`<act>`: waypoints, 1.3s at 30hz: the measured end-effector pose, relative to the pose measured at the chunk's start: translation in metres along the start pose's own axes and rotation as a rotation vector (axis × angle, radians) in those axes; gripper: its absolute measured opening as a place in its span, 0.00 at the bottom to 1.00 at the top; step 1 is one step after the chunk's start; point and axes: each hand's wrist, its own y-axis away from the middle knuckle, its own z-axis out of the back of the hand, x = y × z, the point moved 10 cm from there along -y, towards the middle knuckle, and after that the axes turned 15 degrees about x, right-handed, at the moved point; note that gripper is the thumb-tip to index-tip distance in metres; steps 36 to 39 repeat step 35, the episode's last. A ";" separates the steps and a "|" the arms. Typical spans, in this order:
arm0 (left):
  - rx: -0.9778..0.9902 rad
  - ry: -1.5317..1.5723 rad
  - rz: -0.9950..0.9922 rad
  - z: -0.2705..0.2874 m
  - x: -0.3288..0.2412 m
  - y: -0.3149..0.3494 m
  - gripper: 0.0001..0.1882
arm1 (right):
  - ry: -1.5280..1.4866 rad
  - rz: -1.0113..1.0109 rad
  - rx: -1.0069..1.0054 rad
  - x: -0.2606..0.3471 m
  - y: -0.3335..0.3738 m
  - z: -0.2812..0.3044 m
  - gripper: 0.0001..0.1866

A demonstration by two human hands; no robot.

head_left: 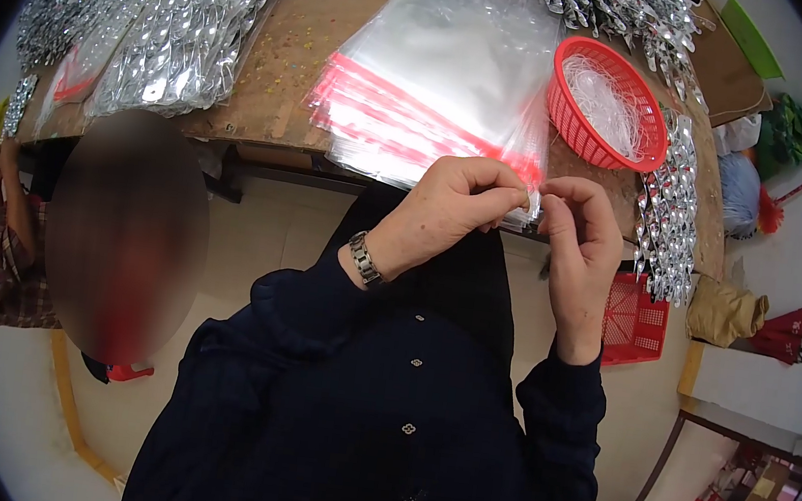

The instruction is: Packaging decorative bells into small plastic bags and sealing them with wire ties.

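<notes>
My left hand (452, 209), a metal watch (365, 258) on its wrist, is closed in a pinch of thumb and index finger. Close beside it, my right hand (581, 249) pinches with thumb and fingertips too. Whatever the fingertips hold is too small to make out. Both hands hover at the table's near edge, by the lower end of a stack of clear plastic bags (448, 53) with red strips. Right of the stack, a red plastic basket (564, 106) holds a tangle of thin clear threads (604, 103).
Silver twisted decorations (184, 28) cover the table's left side. More silver strands (672, 217) hang over its right edge. A red crate (637, 322) sits below on the right, near a dark red umbrella (787, 336). Another person (0, 249) is at my left.
</notes>
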 end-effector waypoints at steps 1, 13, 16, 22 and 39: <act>0.008 -0.002 -0.010 -0.001 -0.001 -0.001 0.08 | -0.006 -0.013 -0.003 -0.003 0.000 -0.002 0.04; 0.017 -0.052 -0.057 -0.007 -0.003 -0.001 0.07 | -0.085 -0.105 0.052 -0.018 -0.002 -0.006 0.03; 0.015 -0.025 -0.076 -0.007 -0.003 0.000 0.07 | -0.098 -0.130 0.081 -0.022 -0.002 -0.008 0.03; 0.011 -0.051 -0.098 -0.006 -0.004 -0.001 0.06 | -0.109 -0.092 0.026 -0.019 -0.001 -0.008 0.02; -0.019 -0.027 -0.113 0.000 0.000 0.002 0.07 | 0.335 0.189 -0.081 0.027 0.011 -0.012 0.03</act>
